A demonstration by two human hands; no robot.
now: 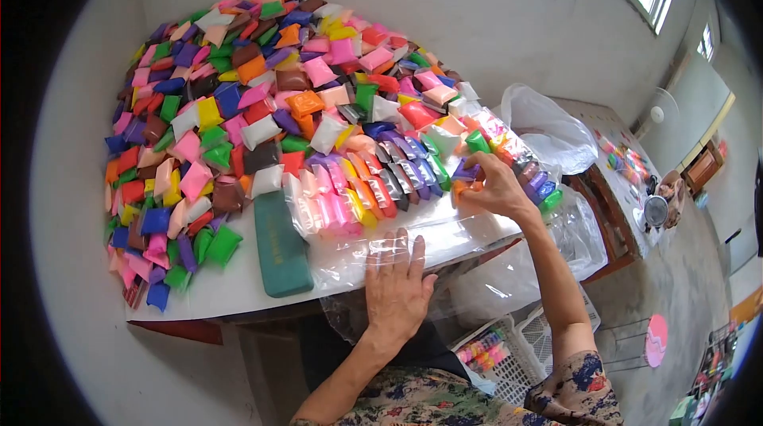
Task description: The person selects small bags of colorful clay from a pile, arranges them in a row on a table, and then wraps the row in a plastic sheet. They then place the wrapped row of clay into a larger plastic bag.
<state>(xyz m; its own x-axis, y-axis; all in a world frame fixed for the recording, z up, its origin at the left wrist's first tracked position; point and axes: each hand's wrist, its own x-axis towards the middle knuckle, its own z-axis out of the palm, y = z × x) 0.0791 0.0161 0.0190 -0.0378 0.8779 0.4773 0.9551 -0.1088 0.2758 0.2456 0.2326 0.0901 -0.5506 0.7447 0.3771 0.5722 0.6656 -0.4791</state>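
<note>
My left hand (394,287) lies flat with its fingers stretched out, pressing on a clear plastic bag (342,261) at the table's front edge. Inside that bag, rows of small coloured packets (369,194) run from pink through yellow, orange and red to black, purple and green. To the right of these rows, my right hand (497,187) has thumb and fingers closed around an orange packet (459,190). A purple packet (467,169) shows beside its fingertips. Left of the bag rests a long dark green case (280,251).
A large heap of coloured packets (238,108) covers the back and left of the white table (318,291). Another packed row (528,160) and crumpled clear bags (548,128) lie at right. White plastic baskets (517,358) stand below, near a pink stool (656,340).
</note>
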